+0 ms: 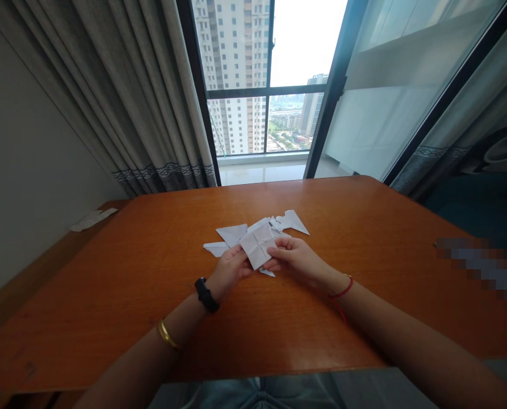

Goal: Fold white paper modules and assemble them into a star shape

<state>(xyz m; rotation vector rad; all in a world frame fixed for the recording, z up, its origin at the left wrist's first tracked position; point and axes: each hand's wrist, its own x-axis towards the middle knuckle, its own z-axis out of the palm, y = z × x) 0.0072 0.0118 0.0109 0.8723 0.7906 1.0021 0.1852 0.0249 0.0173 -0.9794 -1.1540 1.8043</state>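
A small square of folded white paper (pixel 258 247), creased with crossing lines, is held up between both hands over the table. My left hand (pixel 233 267) pinches its left corner, thumb on top. On the opposite side my right hand (pixel 293 257) grips the right edge, with the thumb lying on the paper's face. Behind and under it rest several other folded white paper pieces (pixel 231 233), some pointed, in a loose pile. A pointed piece (pixel 294 221) sticks out at the pile's right. The fingers beneath the square are partly hidden.
The brown wooden table (pixel 151 272) spreads around the pile. On a ledge at the left lies a white paper strip (pixel 93 219). A blurred-out object (pixel 487 264) is at the table's right side. Beyond the far edge are a grey curtain (pixel 159 113) and a window (pixel 265 91).
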